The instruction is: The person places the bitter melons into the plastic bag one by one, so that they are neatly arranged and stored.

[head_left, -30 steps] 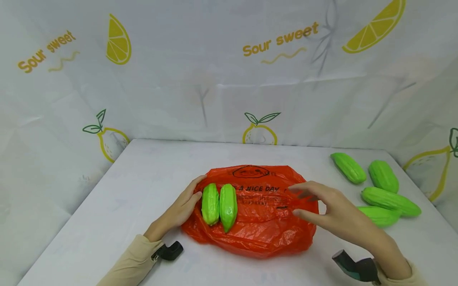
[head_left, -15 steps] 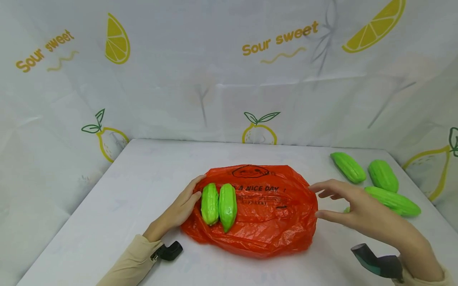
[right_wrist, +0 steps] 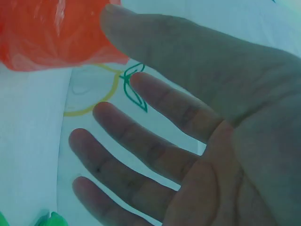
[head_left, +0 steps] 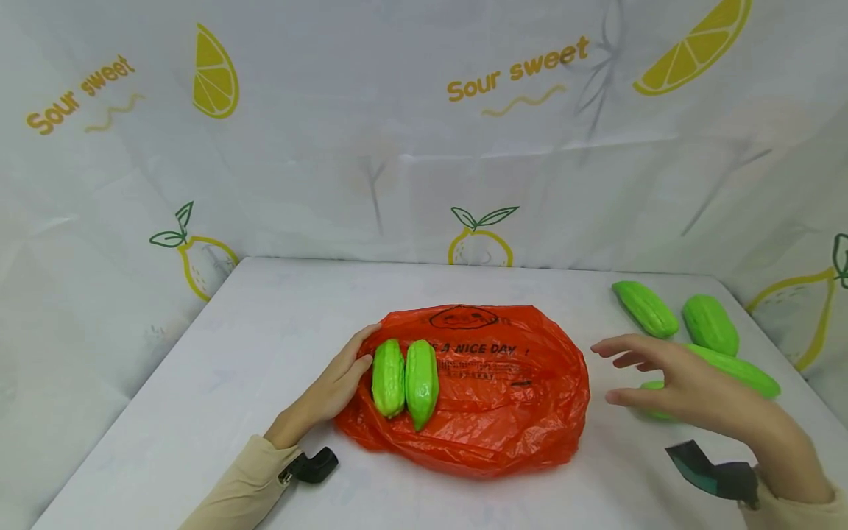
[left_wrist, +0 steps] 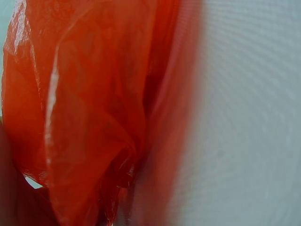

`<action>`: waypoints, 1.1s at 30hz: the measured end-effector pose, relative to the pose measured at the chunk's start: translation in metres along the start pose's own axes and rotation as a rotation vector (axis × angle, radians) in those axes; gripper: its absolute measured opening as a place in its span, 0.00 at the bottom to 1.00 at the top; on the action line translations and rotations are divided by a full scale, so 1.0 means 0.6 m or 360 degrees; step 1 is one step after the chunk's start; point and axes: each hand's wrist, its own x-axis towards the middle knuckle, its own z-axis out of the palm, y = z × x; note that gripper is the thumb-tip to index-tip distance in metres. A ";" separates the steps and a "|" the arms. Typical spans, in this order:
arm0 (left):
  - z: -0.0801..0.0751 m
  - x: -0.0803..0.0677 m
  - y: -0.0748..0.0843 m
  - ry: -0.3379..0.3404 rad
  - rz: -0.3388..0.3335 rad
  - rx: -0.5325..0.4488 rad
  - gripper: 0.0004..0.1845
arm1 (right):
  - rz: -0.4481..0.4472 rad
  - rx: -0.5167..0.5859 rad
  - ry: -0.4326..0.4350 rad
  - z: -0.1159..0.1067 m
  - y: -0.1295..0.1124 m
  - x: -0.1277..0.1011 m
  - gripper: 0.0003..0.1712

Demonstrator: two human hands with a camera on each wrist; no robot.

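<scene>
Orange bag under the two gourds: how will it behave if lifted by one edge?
The orange bag looks like thin, crinkled film, so probably floppy and light. Two green gourds lie on top near the left hand; lifting an edge would likely roll them off. Its glossy surface may be slippery.

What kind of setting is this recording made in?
Probably a staged tabletop recording booth, not a real kitchen: a white table enclosed by lemon-print "Sour sweet" cloth walls, with plastic-looking green gourds and an orange bag.

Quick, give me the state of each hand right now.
Left hand: open, fingers resting against the orange bag edge.
Right hand: open, holding nothing, above the green gourds.
</scene>
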 end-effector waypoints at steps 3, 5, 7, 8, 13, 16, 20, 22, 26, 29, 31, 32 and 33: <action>0.000 0.000 -0.001 0.0002 0.0004 0.0005 0.26 | -0.0022 -0.0005 -0.0004 -0.001 0.015 -0.002 0.34; 0.000 0.000 -0.001 0.0004 0.0008 0.0007 0.26 | -0.0029 -0.0012 0.0001 -0.001 0.023 -0.004 0.34; 0.001 0.001 -0.002 0.0005 0.0010 0.0007 0.26 | -0.0009 -0.0024 -0.0007 -0.002 0.029 -0.005 0.33; 0.001 0.001 -0.002 0.0005 0.0010 0.0007 0.27 | 0.0016 -0.0019 -0.0024 -0.003 0.032 -0.006 0.33; 0.001 0.000 -0.002 0.0006 0.0005 0.0007 0.27 | 0.0116 -0.0005 -0.0138 -0.005 0.045 -0.011 0.31; 0.001 0.000 -0.002 0.0008 -0.0002 0.0003 0.27 | 0.0109 -0.0013 -0.0170 -0.007 0.054 -0.013 0.29; 0.000 0.000 -0.001 0.0005 0.0002 0.0003 0.27 | 0.0125 -0.0017 -0.0193 -0.010 0.065 -0.015 0.29; 0.000 0.000 0.000 0.0003 0.0006 0.0009 0.27 | 0.0145 -0.0032 -0.0198 -0.012 0.071 -0.016 0.29; 0.000 -0.001 0.001 0.0002 0.0002 0.0015 0.27 | 0.0191 -0.0094 -0.0199 -0.013 0.082 -0.019 0.29; 0.000 -0.001 0.001 0.0001 0.0002 0.0015 0.26 | 0.0222 -0.0123 -0.0221 -0.014 0.089 -0.020 0.30; 0.000 -0.001 0.001 0.0000 0.0002 0.0013 0.27 | 0.0234 -0.0125 -0.0236 -0.014 0.095 -0.021 0.31; 0.000 -0.001 0.001 0.0001 0.0002 0.0013 0.26 | 0.0236 -0.0120 -0.0247 -0.015 0.098 -0.021 0.31; 0.000 -0.001 0.001 0.0001 0.0003 0.0014 0.26 | 0.0234 -0.0129 -0.0246 -0.015 0.103 -0.021 0.31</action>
